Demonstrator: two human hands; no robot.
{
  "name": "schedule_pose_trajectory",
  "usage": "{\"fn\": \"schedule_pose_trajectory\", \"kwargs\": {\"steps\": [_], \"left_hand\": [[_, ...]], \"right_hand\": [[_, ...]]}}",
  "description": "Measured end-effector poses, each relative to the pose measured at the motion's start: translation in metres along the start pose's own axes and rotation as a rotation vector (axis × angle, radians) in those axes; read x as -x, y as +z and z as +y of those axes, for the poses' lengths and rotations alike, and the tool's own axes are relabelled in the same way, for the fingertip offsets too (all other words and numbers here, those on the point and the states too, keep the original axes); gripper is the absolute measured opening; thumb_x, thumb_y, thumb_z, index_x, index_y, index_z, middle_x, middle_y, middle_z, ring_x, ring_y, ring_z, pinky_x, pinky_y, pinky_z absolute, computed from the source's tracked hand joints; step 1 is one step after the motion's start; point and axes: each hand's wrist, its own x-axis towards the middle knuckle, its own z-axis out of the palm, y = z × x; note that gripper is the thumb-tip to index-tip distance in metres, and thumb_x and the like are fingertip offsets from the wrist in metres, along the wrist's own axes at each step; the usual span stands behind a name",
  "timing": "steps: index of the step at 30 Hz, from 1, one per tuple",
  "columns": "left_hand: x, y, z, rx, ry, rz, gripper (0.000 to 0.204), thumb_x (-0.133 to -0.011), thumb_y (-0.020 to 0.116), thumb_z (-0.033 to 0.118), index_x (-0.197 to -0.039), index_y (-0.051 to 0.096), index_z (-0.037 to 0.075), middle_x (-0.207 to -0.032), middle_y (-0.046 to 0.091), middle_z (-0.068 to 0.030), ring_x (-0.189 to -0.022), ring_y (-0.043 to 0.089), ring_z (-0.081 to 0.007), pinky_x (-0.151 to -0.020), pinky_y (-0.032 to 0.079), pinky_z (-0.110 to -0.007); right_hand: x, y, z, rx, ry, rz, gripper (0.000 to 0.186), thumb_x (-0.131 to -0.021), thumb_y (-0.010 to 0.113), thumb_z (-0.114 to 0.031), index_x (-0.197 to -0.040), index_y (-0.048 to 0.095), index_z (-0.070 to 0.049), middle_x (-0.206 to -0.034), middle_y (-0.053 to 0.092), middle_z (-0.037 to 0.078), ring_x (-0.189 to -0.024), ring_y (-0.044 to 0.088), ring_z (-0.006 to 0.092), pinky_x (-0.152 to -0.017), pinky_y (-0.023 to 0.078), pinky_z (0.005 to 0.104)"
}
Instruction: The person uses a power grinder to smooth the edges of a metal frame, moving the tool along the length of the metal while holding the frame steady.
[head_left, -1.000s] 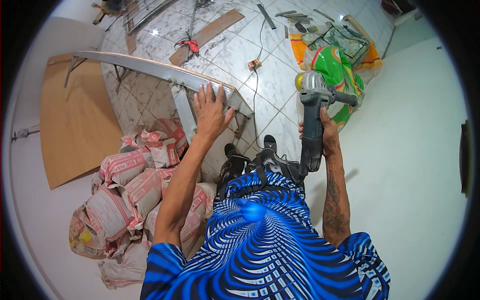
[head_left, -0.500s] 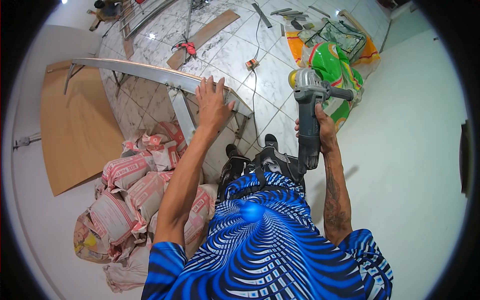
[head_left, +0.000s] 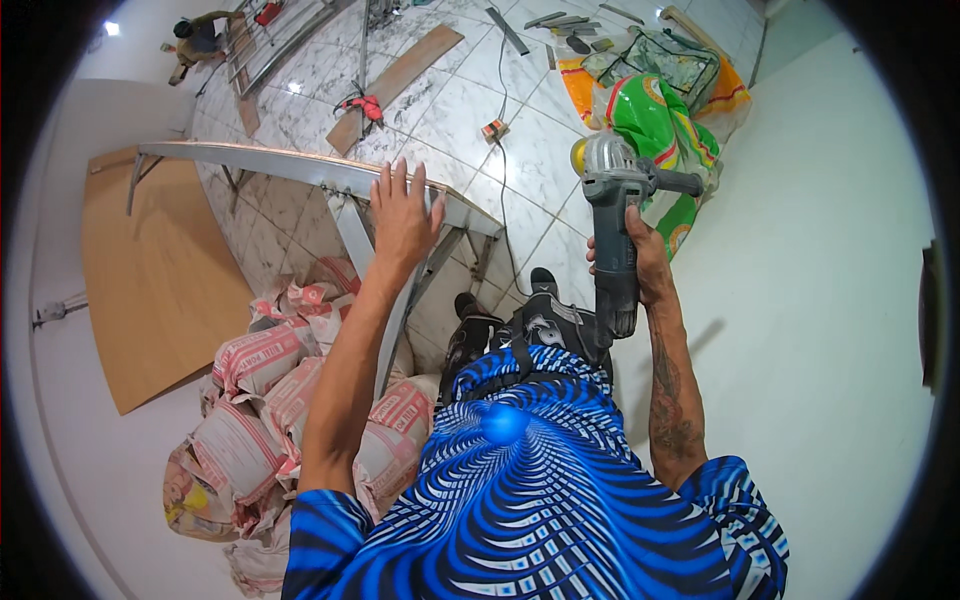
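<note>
My left hand [head_left: 402, 215] lies flat, fingers spread, on a long grey metal frame [head_left: 260, 160] that stands on thin legs over the tiled floor. My right hand [head_left: 640, 258] grips the body of a grey angle grinder [head_left: 612, 215], held upright to the right of the frame, its disc end pointing away from me. A black cable [head_left: 505, 150] runs across the tiles past a small plug block [head_left: 493, 129].
Stacked cement sacks [head_left: 270, 390] lie under the frame at my left. A brown wooden board [head_left: 150, 270] leans by the left wall. Colourful bags [head_left: 660, 110] and loose bars sit at the far right; a white wall [head_left: 820, 300] is close on my right. Another person [head_left: 200, 40] crouches far off.
My right hand has lifted the grinder a little higher and further forward. My left hand stays on the frame.
</note>
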Motion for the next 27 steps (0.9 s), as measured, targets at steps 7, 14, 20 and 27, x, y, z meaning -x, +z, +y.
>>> {"fn": "schedule_pose_trajectory", "kwargs": {"steps": [7,14,20,27], "left_hand": [[0.037,-0.001,0.022,-0.028,0.037,-0.099,0.066,-0.088,0.069,0.031,-0.146,0.045,0.009,-0.153,0.032,-0.025,-0.144,0.023,-0.0461,-0.115,0.02,-0.06],[0.03,-0.006,0.015,-0.019,-0.034,-0.079,0.062,-0.088,0.069,0.032,-0.145,0.048,0.02,-0.151,0.036,-0.0234,-0.143,0.025,-0.0446,-0.116,0.018,-0.059],[0.025,-0.006,0.016,0.016,-0.014,-0.07,0.054,-0.089,0.068,0.031,-0.141,0.053,0.021,-0.151,0.037,-0.0214,-0.143,0.028,-0.0433,-0.117,0.019,-0.057],[0.028,-0.014,0.018,0.042,0.0,-0.048,0.044,-0.089,0.068,0.027,-0.13,0.061,0.013,-0.148,0.042,-0.0202,-0.141,0.031,-0.0442,-0.115,0.02,-0.059]], "right_hand": [[-0.003,-0.004,0.001,-0.001,-0.015,0.014,0.071,-0.094,0.052,-0.065,-0.11,0.058,0.004,-0.087,0.067,0.016,-0.071,0.071,0.021,-0.058,0.062,0.0335],[-0.002,0.002,-0.001,0.012,-0.004,-0.007,0.069,-0.094,0.052,-0.063,-0.111,0.057,0.004,-0.086,0.067,0.016,-0.071,0.071,0.0213,-0.058,0.062,0.0338],[-0.003,0.005,-0.001,-0.011,0.008,-0.032,0.061,-0.095,0.057,-0.058,-0.111,0.059,0.001,-0.084,0.068,0.014,-0.07,0.071,0.0205,-0.057,0.061,0.0326],[-0.01,0.012,0.0,0.059,0.047,-0.117,0.064,-0.098,0.048,-0.059,-0.114,0.056,0.003,-0.087,0.067,0.016,-0.073,0.071,0.0218,-0.06,0.062,0.0345]]}}
